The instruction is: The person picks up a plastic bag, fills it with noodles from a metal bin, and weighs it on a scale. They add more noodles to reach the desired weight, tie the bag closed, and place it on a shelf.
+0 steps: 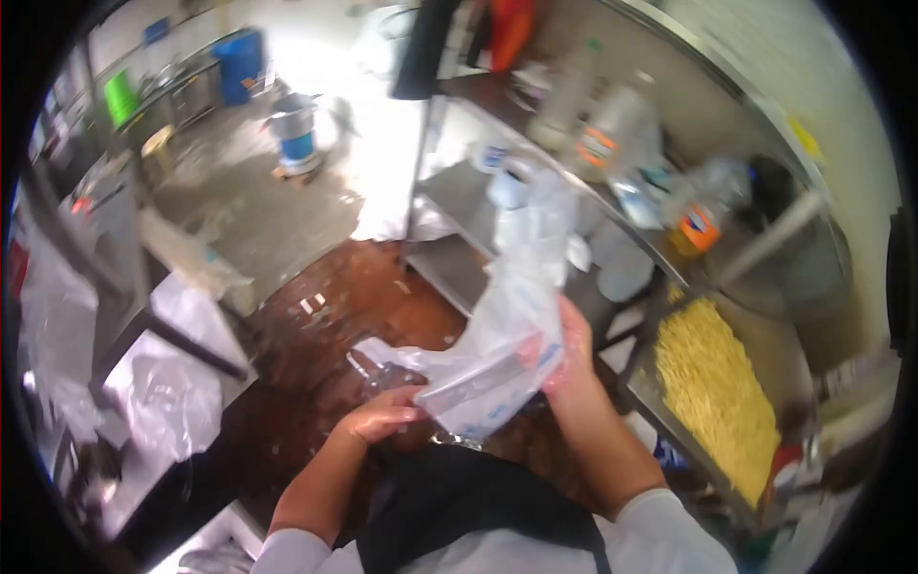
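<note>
A translucent plastic bag [492, 373] with faint blue print stretches between my hands in front of my dark apron [469, 507]. My left hand [387, 413] is closed on its lower left edge, thumb and fingers pinching the film. On the other side, my right hand [572, 344] grips the bag, with fingers showing faintly through the plastic. The bag's far end trails up toward the metal shelf. To the right of my right forearm, a metal tray [684, 421] holds a heap of yellow shreds or thin strips [717, 383].
Bottles, one with an orange label [598, 143], stand on the steel shelf [459, 187] at right. Clear plastic sheeting [177, 402] covers a rack on the left. The reddish floor [325, 316] looks wet. A blue barrel [239, 67] and a bucket [295, 134] stand farther back.
</note>
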Demonstrator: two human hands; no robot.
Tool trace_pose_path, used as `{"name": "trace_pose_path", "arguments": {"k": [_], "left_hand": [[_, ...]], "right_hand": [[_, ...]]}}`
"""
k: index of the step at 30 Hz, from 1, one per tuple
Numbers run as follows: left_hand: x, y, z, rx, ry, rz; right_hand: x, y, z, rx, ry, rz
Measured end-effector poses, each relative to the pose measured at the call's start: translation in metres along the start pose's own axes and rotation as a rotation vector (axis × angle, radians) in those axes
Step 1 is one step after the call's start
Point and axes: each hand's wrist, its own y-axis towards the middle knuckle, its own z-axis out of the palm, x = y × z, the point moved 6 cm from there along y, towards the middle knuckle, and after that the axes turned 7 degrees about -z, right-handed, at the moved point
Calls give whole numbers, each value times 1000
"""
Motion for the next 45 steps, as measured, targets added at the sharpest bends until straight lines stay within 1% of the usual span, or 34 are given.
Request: {"name": "trace_pose_path", "arguments": {"k": [2, 4, 6, 8, 9, 10, 12, 13, 14, 15, 16, 17, 18, 19, 20, 21, 22, 24, 25, 26, 27, 28, 29, 30, 32, 34, 36, 37, 38, 40, 42, 43, 44, 45], "left_hand": [[-28, 32, 71, 271, -222, 179], [-28, 64, 109, 143, -24, 112], [-20, 90, 149, -187, 130, -63], [0, 123, 192, -162, 142, -117], [9, 140, 210, -181, 119, -139], [20, 158, 230, -162, 157, -166], [42, 189, 274, -122, 304, -112], [52, 202, 297, -130, 445, -76], [68, 222, 314, -103, 463, -87], [82, 246, 332, -23, 713, 55], [96, 263, 355, 65, 954, 207], [98, 271, 398, 131, 1200, 209], [102, 284, 431, 179, 1210, 195], [116, 295, 467, 354, 1430, 200], [138, 304, 493, 546, 1638, 216], [169, 316, 500, 644, 1551, 328], [184, 326, 517, 714, 1545, 317], [225, 345, 534, 901, 1647, -94], [237, 361, 541, 866, 1627, -140], [246, 374, 551, 899, 1615, -149], [253, 392, 556, 763, 1218, -439], [261, 404, 555, 601, 816, -699], [275, 418, 551, 576, 545, -910], [278, 432, 560, 598, 549, -924], [285, 459, 585, 593, 440, -970], [292, 490, 614, 666, 408, -972], [303, 513, 637, 756, 369, -993], [319, 526, 644, 810, 229, -1091], [331, 540, 646, 798, 227, -1110], [346, 565, 656, 703, 21, -1192], [374, 596, 653, 654, -17, -1115], [382, 606, 656, 699, 15, -1014], [391, 612, 655, 734, 41, -907], [385, 605, 668, 703, 32, -888]], "right_hand": [[20, -18, -28, -42, 62, -21], [48, -43, -65, -109, 79, -105], [85, -79, -110, -131, 104, -197], [118, -118, -163, -212, 77, -283], [132, -142, -211, -255, -40, -196], [151, -171, -250, -393, -149, -270], [192, -237, -331, -735, -295, -500], [219, -275, -345, -834, -400, -618], [247, -312, -351, -930, -517, -736], [265, -336, -348, -955, -510, -753], [289, -362, -329, -893, -660, -911], [308, -388, -312, -833, -811, -1064], [316, -405, -303, -797, -879, -1110], [322, -419, -292, -774, -947, -1153], [326, -430, -268, -755, -1054, -1094], [326, -433, -269, -662, -1253, -1096], [326, -436, -269, -657, -1350, -1041], [322, -438, -299, -747, -1548, -838], [319, -446, -319, -786, -1552, -822], [314, -456, -348, -950, -1474, -735], [311, -467, -369, -1106, -1386, -650], [309, -475, -379, -1133, -1378, -638], [310, -480, -386, -1142, -1448, -540], [314, -483, -392, -1149, -1519, -442], [327, -493, -409, -1195, -1553, -412], [357, -505, -412, -1167, -1705, -548], [383, -524, -423, -1271, -1749, -610], [395, -533, -423, -1331, -1746, -606], [404, -540, -419, -1386, -1739, -608], [408, -549, -423, -1403, -1797, -607], [404, -558, -441, -1291, -1839, -476], [408, -572, -455, -1303, -1703, -468], [419, -589, -467, -1390, -1606, -481], [439, -606, -476, -1483, -1593, -568]]}}
